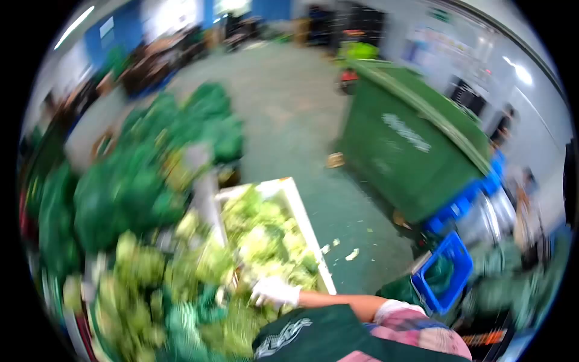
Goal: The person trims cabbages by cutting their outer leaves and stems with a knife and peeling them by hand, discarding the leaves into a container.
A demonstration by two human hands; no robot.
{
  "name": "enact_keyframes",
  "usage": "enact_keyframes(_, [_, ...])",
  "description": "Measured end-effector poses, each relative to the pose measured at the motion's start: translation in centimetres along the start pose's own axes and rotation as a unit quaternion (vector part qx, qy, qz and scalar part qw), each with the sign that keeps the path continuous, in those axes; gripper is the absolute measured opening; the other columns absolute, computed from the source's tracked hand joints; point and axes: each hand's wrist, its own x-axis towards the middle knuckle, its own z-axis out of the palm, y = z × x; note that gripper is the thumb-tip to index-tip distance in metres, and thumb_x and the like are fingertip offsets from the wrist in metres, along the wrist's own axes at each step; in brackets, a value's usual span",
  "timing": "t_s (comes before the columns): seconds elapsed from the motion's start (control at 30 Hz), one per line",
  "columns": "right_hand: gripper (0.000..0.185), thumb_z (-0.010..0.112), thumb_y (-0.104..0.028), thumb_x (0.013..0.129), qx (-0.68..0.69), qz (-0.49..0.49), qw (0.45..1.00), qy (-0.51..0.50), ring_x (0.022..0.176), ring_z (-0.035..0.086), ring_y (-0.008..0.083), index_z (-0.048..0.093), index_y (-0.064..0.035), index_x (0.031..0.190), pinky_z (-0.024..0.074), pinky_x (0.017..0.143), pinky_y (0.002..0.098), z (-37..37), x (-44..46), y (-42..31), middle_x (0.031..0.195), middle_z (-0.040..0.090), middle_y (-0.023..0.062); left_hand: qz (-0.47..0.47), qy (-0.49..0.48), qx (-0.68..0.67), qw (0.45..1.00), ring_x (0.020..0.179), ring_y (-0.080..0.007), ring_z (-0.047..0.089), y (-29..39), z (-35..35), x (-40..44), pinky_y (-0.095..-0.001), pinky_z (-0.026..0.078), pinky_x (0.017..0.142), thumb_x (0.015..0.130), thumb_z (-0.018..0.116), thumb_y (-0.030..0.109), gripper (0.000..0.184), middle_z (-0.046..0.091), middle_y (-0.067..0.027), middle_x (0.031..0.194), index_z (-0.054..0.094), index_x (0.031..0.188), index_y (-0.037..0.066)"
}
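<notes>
My right hand (pixel 274 292), in a white glove, reaches in from the lower right over leafy greens at the near edge of a white box (pixel 309 232). Its fingers are smeared by motion, so I cannot make out whether they hold anything. Pale green lettuce-like heads (pixel 259 244) fill the box. To the left lies a heap of more leafy heads (pixel 132 283), with green netting (pixel 187 323) among them at the bottom. My left hand does not show. A dark green apron (pixel 313 332) covers my front.
Full green mesh sacks (pixel 123 193) are piled at the left. A large green wheeled bin (pixel 404 133) stands on the right, with a blue crate (pixel 446 271) nearer me. Leaf scraps (pixel 352 254) and a brownish piece (pixel 335 160) lie on the green floor (pixel 289 120).
</notes>
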Motion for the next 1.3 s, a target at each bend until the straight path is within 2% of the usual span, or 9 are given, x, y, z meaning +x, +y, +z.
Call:
enact_keyframes(0.17, [0.034, 0.049, -0.026, 0.098, 0.056, 0.033, 0.995, 0.078, 0.077, 0.067, 0.0196, 0.054, -0.0018, 0.12, 0.0528, 0.056, 0.0285, 0.6, -3.9, -2.0, 0.102, 0.068, 0.014, 0.226, -0.101, 0.273, 0.93, 0.131, -0.0369, 0.039, -5.7, 5.3, 1.9, -0.0429, 0.029, 0.111, 0.079, 0.074, 0.02, 0.075, 0.042, -0.0237, 0.14, 0.038, 0.141, 0.0])
enact_keyframes(0.73, [0.033, 0.047, -0.02, 0.1, -0.025, -0.016, 0.999, 0.032, 0.076, 0.067, 0.0216, 0.05, 0.0013, 0.125, 0.0561, 0.065, 0.0321, 1.5, -2.0, 0.9, 0.099, 0.067, 0.0157, -0.156, -0.131, 0.165, 0.965, 0.106, -0.0332, 0.06, -4.8, 1.7, 4.7, -0.0331, 0.048, 0.096, 0.052, 0.089, 0.045, 0.112, 0.057, -0.0236, 0.121, 0.037, 0.132, -0.013])
enact_keyframes(0.87, [0.033, 0.047, -0.022, 0.1, -0.003, 0.025, 0.999, 0.03, 0.076, 0.067, 0.0198, 0.05, -0.0001, 0.125, 0.0542, 0.061, 0.0295, 2.6, -0.6, 0.8, 0.099, 0.067, 0.0149, 0.171, -0.169, 0.506, 0.828, 0.119, -0.0308, 0.049, 7.9, 8.0, -7.0, -0.0595, 0.029, 0.106, 0.078, 0.064, 0.053, 0.068, 0.055, -0.0161, 0.126, 0.052, 0.128, 0.009])
enact_keyframes(0.9, [0.034, 0.048, -0.021, 0.1, 0.001, 0.02, 1.0, 0.024, 0.076, 0.067, 0.018, 0.049, 0.0002, 0.126, 0.0533, 0.061, 0.0278, 3.4, -0.2, 0.6, 0.098, 0.067, 0.0139, 0.233, -0.32, 0.353, 0.848, 0.121, -0.0327, 0.05, 8.3, 11.2, -9.6, -0.0543, 0.028, 0.109, 0.08, 0.064, 0.048, 0.061, 0.057, -0.017, 0.122, 0.053, 0.124, 0.007])
enact_keyframes(1.0, [0.036, 0.049, -0.02, 0.099, -0.052, -0.021, 0.998, -0.034, 0.077, 0.066, 0.016, 0.048, 0.001, 0.129, 0.0526, 0.065, 0.0263, 5.2, -0.2, -2.0, 0.099, 0.067, 0.0129, 0.377, -0.18, 0.044, 0.907, 0.102, -0.0296, 0.06, 10.6, 12.1, -9.8, -0.0421, 0.044, 0.098, 0.076, 0.069, 0.017, 0.038, 0.063, -0.0132, 0.1, 0.058, 0.111, 0.008])
enact_keyframes(1.1, [0.035, 0.049, -0.017, 0.098, -0.102, -0.043, 0.993, -0.046, 0.079, 0.067, 0.0148, 0.05, 0.002, 0.127, 0.051, 0.067, 0.0256, 5.2, -0.4, -3.0, 0.099, 0.068, 0.0114, 0.287, 0.074, 0.025, 0.955, 0.103, -0.0321, 0.059, 10.3, 9.6, -3.2, -0.0408, 0.044, 0.097, 0.08, 0.071, 0.021, 0.048, 0.059, -0.0182, 0.115, 0.055, 0.121, 0.001])
enact_keyframes(1.17, [0.033, 0.05, -0.016, 0.096, -0.131, -0.035, 0.99, -0.022, 0.079, 0.067, 0.0137, 0.052, 0.0022, 0.124, 0.0504, 0.066, 0.0249, 4.7, -0.1, -2.4, 0.098, 0.069, 0.0098, 0.054, -0.226, 0.062, 0.97, 0.122, -0.0377, 0.047, 5.7, 13.0, -0.9, -0.0449, 0.041, 0.102, 0.074, 0.077, 0.044, 0.092, 0.045, -0.0263, 0.135, 0.034, 0.14, -0.003])
enact_keyframes(1.23, [0.032, 0.052, -0.015, 0.094, -0.16, -0.059, 0.985, 0.002, 0.079, 0.066, 0.012, 0.055, 0.0029, 0.12, 0.0483, 0.063, 0.0229, 4.3, 0.0, -1.7, 0.097, 0.069, 0.0074, -0.278, -0.5, -0.248, 0.782, 0.129, -0.0335, 0.044, 7.7, 13.8, -3.7, -0.04, 0.041, 0.104, 0.072, 0.076, 0.053, 0.109, 0.039, -0.0259, 0.142, 0.022, 0.145, -0.006])
enact_keyframes(1.3, [0.03, 0.056, -0.018, 0.093, -0.141, -0.097, 0.985, 0.037, 0.076, 0.066, 0.0104, 0.059, 0.0013, 0.116, 0.0467, 0.06, 0.0223, 3.7, 0.5, -0.8, 0.09, 0.068, 0.0057, -0.188, -0.463, -0.143, 0.854, 0.131, -0.0322, 0.042, 9.0, 16.7, -6.8, -0.0394, 0.038, 0.106, 0.067, 0.078, 0.057, 0.117, 0.037, -0.0246, 0.145, 0.018, 0.147, -0.005])
